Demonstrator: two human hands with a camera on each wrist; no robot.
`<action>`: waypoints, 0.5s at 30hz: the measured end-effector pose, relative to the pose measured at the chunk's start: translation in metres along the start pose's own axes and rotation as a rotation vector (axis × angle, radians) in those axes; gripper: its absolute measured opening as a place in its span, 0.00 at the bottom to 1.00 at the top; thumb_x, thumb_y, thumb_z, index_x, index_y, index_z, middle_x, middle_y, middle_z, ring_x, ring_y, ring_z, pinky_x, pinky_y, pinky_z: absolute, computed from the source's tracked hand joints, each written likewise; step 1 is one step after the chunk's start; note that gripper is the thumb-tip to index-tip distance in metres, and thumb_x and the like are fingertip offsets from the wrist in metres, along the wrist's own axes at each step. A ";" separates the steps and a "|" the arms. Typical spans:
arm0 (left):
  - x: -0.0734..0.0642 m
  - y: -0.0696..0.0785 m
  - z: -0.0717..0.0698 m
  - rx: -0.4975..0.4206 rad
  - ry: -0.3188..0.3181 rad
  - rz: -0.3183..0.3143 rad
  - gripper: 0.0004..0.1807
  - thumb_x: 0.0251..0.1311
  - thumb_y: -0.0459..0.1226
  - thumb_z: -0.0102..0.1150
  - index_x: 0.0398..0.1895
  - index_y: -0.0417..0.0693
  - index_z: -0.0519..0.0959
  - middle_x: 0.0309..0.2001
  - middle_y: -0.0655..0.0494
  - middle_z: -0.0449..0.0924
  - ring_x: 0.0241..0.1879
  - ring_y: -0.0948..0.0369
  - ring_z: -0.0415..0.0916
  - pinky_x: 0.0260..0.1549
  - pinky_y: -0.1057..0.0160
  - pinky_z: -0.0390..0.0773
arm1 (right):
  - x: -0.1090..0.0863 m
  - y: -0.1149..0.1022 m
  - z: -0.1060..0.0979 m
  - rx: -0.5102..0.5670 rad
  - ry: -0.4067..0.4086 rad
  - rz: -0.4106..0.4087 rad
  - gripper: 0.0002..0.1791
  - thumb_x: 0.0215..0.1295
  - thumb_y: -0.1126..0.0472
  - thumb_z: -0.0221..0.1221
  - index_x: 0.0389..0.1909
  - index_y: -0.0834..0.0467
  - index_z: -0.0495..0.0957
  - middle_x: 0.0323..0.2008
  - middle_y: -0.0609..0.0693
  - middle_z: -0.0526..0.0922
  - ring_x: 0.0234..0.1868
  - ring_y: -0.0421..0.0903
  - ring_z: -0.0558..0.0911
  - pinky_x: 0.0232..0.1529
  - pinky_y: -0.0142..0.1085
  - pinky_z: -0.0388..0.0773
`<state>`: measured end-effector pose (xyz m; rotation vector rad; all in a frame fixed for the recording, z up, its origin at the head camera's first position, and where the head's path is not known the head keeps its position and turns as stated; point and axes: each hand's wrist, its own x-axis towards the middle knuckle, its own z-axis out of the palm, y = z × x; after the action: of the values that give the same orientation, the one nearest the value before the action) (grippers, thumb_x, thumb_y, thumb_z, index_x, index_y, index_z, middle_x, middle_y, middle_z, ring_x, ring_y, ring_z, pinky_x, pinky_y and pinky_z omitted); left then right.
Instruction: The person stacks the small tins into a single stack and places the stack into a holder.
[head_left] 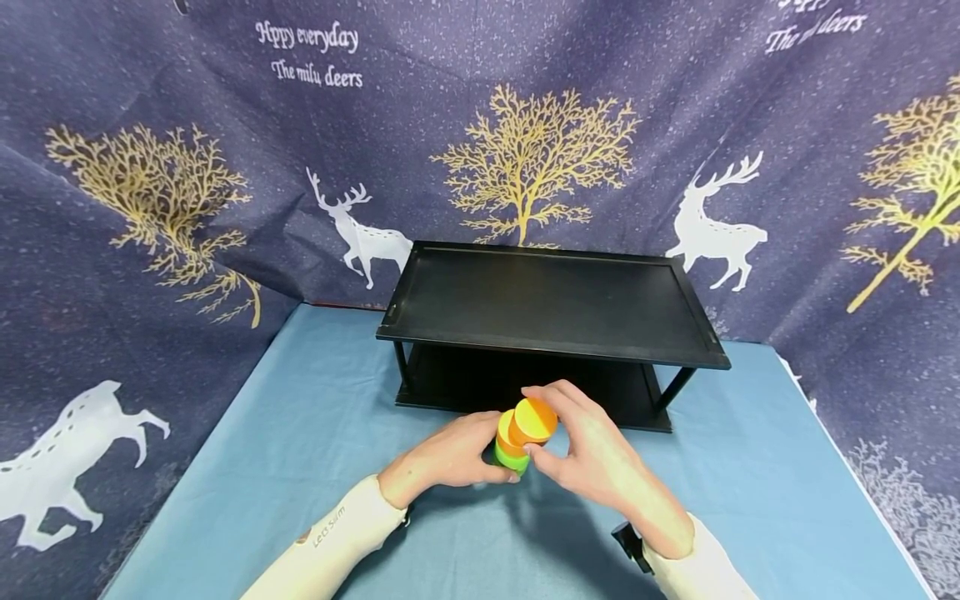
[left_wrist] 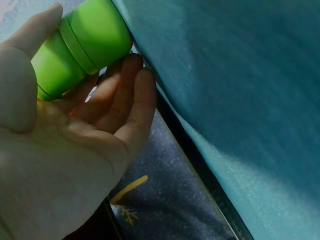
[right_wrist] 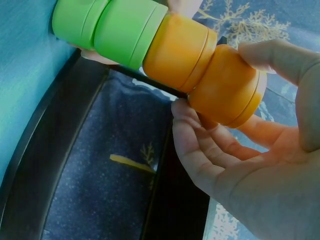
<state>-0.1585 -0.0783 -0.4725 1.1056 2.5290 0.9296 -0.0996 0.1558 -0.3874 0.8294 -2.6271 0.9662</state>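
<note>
Two green and two orange round containers, each a short cylinder with a banded rim, stand stacked on the blue cloth. The left hand [head_left: 461, 454] curls round the green part of the stack, thumb and fingers on the upper green container [left_wrist: 52, 65]. Below it, the lower green container [left_wrist: 100, 35] meets the cloth. A lower orange container [right_wrist: 180, 52] sits on the greens. The right hand [head_left: 588, 442] pinches the top orange container [head_left: 534, 419] between thumb and fingers. That one sits slightly off-centre to the right, close over the lower orange one.
A black two-tier shelf [head_left: 547, 296] stands right behind the hands, its lower tier [head_left: 465, 379] partly shaded. Blue cloth [head_left: 300, 400] covers the table. A dark curtain [head_left: 420, 125] printed with deer and trees hangs behind and at the sides.
</note>
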 end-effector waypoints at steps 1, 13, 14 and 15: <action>0.000 0.000 0.000 0.000 0.001 0.000 0.30 0.58 0.54 0.78 0.62 0.63 0.77 0.50 0.71 0.79 0.46 0.68 0.76 0.55 0.64 0.80 | 0.000 0.000 0.000 0.000 0.001 0.000 0.37 0.55 0.59 0.79 0.67 0.53 0.78 0.56 0.41 0.80 0.51 0.38 0.80 0.54 0.38 0.84; 0.000 0.001 -0.001 0.006 0.006 0.002 0.30 0.58 0.53 0.78 0.62 0.62 0.77 0.51 0.71 0.79 0.47 0.68 0.76 0.56 0.63 0.80 | 0.000 0.000 0.003 0.017 0.004 -0.011 0.38 0.56 0.58 0.79 0.69 0.53 0.77 0.56 0.41 0.81 0.52 0.38 0.80 0.55 0.40 0.84; -0.001 0.001 -0.001 0.004 0.006 0.001 0.30 0.58 0.53 0.79 0.62 0.62 0.77 0.51 0.71 0.79 0.47 0.68 0.76 0.56 0.64 0.80 | 0.000 0.000 0.004 0.021 0.004 -0.012 0.38 0.56 0.58 0.79 0.69 0.53 0.77 0.56 0.41 0.81 0.52 0.38 0.80 0.55 0.40 0.85; -0.001 0.002 -0.001 0.001 0.005 0.000 0.30 0.58 0.53 0.79 0.62 0.62 0.77 0.51 0.71 0.79 0.47 0.68 0.76 0.56 0.64 0.80 | 0.000 0.000 0.004 0.025 0.004 -0.014 0.38 0.57 0.58 0.79 0.69 0.53 0.77 0.56 0.41 0.81 0.52 0.38 0.80 0.55 0.41 0.85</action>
<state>-0.1575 -0.0787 -0.4707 1.1043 2.5335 0.9319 -0.0996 0.1531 -0.3903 0.8491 -2.6078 0.9974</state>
